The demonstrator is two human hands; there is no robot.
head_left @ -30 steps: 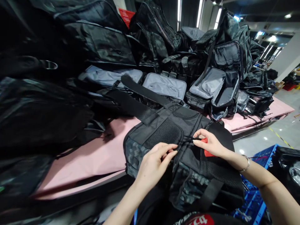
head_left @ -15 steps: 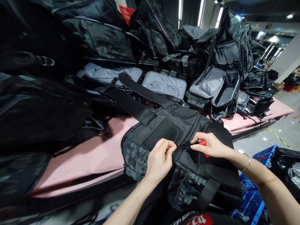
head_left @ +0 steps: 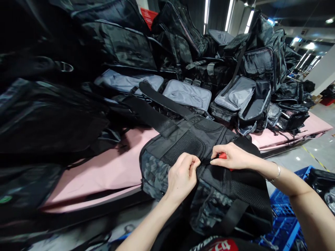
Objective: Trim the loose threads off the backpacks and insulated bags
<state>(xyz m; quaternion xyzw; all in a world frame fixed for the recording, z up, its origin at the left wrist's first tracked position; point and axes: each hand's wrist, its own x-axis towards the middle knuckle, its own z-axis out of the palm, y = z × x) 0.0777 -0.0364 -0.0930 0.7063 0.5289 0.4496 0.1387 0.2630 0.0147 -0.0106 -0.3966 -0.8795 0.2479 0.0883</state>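
A black and dark camouflage backpack [head_left: 184, 148] lies with its mesh-padded back panel up, over the front edge of the pink-covered table. My left hand [head_left: 183, 174] is closed in a pinch at a seam near the middle of the backpack; any thread between the fingertips is too small to see. Just to its right, my right hand [head_left: 232, 157] is closed around red-handled snips [head_left: 222, 156], largely covered by the fingers. Their dark tip points left toward the pinched seam. Two wide shoulder straps [head_left: 162, 99] stretch away across the table.
Several camouflage bags with grey linings, such as an open bag [head_left: 255, 101], are heaped along the back of the pink table [head_left: 104, 176]. Dark bags [head_left: 52, 122] crowd the left. A blue crate [head_left: 285, 212] stands at the lower right, beside the floor.
The view has shifted slightly, so the scene sits farther right. My right hand with the snips has come a little closer to my left hand, which keeps its pinch.
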